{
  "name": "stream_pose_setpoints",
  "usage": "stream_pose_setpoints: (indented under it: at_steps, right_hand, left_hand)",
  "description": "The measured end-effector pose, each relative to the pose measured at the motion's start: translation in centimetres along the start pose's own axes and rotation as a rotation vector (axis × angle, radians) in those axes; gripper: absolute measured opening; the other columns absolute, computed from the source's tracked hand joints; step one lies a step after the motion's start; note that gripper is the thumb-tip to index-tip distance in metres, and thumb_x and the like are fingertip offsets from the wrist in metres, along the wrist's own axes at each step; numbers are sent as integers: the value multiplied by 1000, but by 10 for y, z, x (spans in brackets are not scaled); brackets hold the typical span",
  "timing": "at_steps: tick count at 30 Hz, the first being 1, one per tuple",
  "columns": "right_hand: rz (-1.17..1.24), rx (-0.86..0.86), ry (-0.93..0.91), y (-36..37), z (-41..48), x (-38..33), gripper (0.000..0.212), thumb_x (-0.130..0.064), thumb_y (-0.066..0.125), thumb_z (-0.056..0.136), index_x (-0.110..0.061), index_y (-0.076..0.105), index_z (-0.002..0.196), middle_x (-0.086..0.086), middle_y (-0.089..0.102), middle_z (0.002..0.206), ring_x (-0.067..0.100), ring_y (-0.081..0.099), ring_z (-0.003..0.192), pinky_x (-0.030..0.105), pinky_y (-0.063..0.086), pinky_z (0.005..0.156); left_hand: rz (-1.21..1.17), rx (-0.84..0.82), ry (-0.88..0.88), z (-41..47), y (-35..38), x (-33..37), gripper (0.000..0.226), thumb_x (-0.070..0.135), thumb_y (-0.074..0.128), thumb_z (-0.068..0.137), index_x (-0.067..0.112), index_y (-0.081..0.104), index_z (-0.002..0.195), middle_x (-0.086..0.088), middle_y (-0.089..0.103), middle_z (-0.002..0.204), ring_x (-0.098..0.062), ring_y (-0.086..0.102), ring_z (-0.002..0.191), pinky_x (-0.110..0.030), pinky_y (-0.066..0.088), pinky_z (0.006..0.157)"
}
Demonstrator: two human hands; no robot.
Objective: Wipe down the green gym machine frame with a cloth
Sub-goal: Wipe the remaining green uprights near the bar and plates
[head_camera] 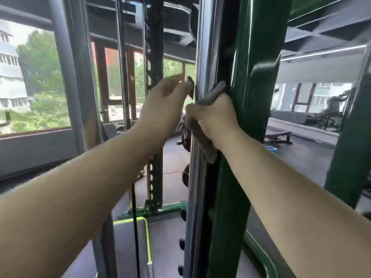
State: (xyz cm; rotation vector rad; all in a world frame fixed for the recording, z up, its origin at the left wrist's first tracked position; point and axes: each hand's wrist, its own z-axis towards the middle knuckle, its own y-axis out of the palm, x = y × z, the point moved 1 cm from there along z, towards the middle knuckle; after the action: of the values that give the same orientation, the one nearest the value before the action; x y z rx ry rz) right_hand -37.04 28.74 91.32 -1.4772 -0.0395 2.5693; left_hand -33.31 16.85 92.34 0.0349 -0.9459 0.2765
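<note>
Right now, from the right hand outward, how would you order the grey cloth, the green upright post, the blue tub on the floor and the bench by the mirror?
From the right hand:
1. Grey cloth, held in it.
2. Green upright post, just to its right; the hand is against it.
3. Small blue tub, on the floor beyond the post.
4. Low bench, farther back by the mirror.

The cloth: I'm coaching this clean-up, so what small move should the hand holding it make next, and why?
Probably slide the cloth down along the green upright. The right hand grips it against the upright's inner edge, beside the steel guide rod, at about mid-height, and a long stretch of frame lies below. The left hand is blurred, near the rod, holding nothing visible.
</note>
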Motion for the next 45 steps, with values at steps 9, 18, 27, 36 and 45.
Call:
stream_pose_setpoints:
  at_steps: [9,18,27,36,45]
  right_hand:
    - [97,-265,399,8,-93,134,18,-5,68,81,-7,57,67,2,55,50,17,53,48,40,54,65]
    - [2,-130,305,12,-98,154,22,-5,71,76,8,58,88,9,62,57,24,60,54,38,52,52]
    - [131,-155,373,18,-112,190,21,1,68,81,-3,57,63,7,56,53,24,52,54,37,45,56]
    - [13,-175,478,22,-155,238,23,-9,65,71,7,56,84,26,60,64,28,58,50,42,50,49]
    - [177,-81,316,19,-126,202,18,-9,77,80,-16,69,95,8,74,79,28,73,76,50,61,72]
  left_hand:
    - [-168,-99,18,62,47,26,20,20,68,86,8,57,97,-7,68,80,-20,61,71,-42,57,76]
    - [-150,-190,-182,3,56,-58,38,18,72,85,-11,63,108,-3,64,65,-11,61,52,-18,45,48]
    - [-147,-184,-54,0,55,-67,31,24,73,83,4,57,101,2,67,68,-14,63,65,-27,55,68]
    - [-4,-321,-309,-92,50,-175,33,17,81,80,-4,61,95,-5,60,79,-10,57,71,-26,46,69]
    - [-266,-288,-399,-120,29,-178,30,27,52,101,13,65,124,5,72,114,-5,66,105,-22,50,86]
